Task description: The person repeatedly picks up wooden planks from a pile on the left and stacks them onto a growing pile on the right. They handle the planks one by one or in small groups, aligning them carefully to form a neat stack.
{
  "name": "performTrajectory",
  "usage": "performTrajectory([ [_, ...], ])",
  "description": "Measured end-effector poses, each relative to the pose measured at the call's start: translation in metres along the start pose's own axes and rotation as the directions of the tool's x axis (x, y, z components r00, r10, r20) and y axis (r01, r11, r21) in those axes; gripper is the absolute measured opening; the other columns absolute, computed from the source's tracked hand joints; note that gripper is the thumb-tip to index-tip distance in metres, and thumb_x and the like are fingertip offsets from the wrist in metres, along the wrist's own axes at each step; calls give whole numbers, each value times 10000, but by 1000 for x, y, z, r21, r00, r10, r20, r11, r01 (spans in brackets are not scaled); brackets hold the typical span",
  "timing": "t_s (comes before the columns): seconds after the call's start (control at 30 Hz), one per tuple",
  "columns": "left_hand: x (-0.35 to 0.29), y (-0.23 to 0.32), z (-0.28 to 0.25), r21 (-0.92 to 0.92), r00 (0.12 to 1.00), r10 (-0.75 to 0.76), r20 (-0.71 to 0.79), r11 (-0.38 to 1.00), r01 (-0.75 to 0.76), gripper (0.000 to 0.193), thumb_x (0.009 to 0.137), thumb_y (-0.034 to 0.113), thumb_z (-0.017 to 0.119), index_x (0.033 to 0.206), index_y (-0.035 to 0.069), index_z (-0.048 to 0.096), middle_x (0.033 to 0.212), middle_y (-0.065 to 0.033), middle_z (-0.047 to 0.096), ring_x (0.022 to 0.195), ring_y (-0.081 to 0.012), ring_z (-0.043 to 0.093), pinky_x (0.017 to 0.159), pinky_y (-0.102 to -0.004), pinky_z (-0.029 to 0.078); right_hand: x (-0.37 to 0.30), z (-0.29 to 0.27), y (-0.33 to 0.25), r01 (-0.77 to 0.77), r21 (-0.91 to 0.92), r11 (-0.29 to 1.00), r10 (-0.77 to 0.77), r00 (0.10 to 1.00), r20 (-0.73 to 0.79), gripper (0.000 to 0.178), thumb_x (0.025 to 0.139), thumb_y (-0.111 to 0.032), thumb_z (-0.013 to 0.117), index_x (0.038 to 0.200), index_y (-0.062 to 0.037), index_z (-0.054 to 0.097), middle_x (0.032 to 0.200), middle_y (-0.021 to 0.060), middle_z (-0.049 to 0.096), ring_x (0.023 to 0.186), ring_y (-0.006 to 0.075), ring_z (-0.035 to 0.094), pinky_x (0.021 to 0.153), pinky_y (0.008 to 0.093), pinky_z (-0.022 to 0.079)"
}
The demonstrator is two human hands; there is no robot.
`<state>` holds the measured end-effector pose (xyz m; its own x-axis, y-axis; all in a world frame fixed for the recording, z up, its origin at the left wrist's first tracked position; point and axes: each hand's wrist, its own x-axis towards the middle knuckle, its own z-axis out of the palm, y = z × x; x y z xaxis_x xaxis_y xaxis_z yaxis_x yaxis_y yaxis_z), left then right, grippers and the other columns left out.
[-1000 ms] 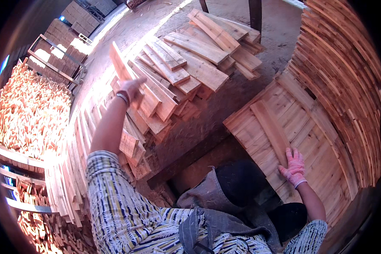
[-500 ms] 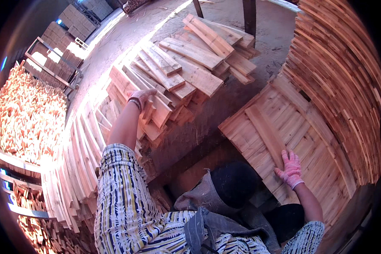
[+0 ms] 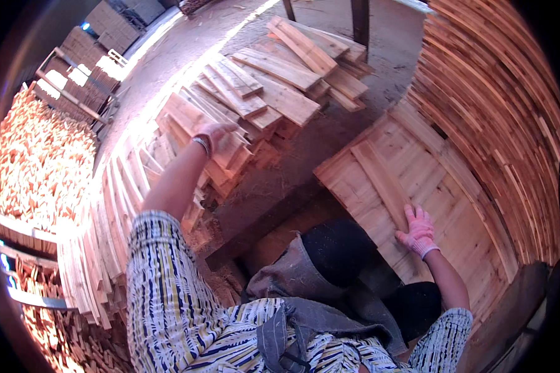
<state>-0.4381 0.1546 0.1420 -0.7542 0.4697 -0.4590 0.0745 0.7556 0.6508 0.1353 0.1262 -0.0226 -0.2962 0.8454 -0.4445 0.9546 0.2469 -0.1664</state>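
Right of a pile of boards (image 3: 289,104), on a planked surface (image 3: 438,199): one loose board (image 3: 381,177).
Looks stiff, fairly light, more rough than slippery; best taken by both long edges near the middle. Lies flat, with right hand (image 3: 419,230) at the near end, grip apart. Over boards in the pile, lays left hand (image 3: 214,134); cannot tell whether clamped on any.

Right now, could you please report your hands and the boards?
Left hand on board pile. Right hand at near end of single board, on planked surface. Nothing visibly blocking either.
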Motion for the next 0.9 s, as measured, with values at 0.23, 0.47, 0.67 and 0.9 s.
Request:
performTrajectory([
  [0.23,50,16,-3,674,978,-174,113,737,54,1236,732,715,742,1580,58,127,1631,-208,209,1489,-294,286,1190,-494,285,-5,-3,-2,8,-69,998,-7,1000,25,952,763,-477,742,1552,-155,318,1578,197,293,1420,397,328,1170,453,313],
  [0.47,33,-14,-24,324,990,-72,118,946,31,962,741,547,804,1474,96,374,1532,-229,383,1399,-367,399,1145,-511,355,-3,0,9,15,-50,999,-16,1000,-15,960,757,-485,754,1549,-153,324,1574,191,298,1412,391,337,1172,445,311],
  [0.67,86,-71,-112,156,976,-75,204,987,43,508,763,379,755,1193,155,603,1376,-186,512,1164,-362,533,982,-568,445,4,6,1,28,25,999,-28,1000,3,956,746,-479,758,1548,-173,336,1574,188,300,1421,396,323,1183,448,293],
  [0.9,-98,-130,-45,-758,885,345,312,653,13,610,877,306,636,1385,19,457,1270,-146,601,1182,-332,601,1015,-478,515,-4,12,45,97,422,901,-14,981,-195,915,723,-438,771,1504,-130,407,1477,212,444,1370,408,405,1164,452,324],
])
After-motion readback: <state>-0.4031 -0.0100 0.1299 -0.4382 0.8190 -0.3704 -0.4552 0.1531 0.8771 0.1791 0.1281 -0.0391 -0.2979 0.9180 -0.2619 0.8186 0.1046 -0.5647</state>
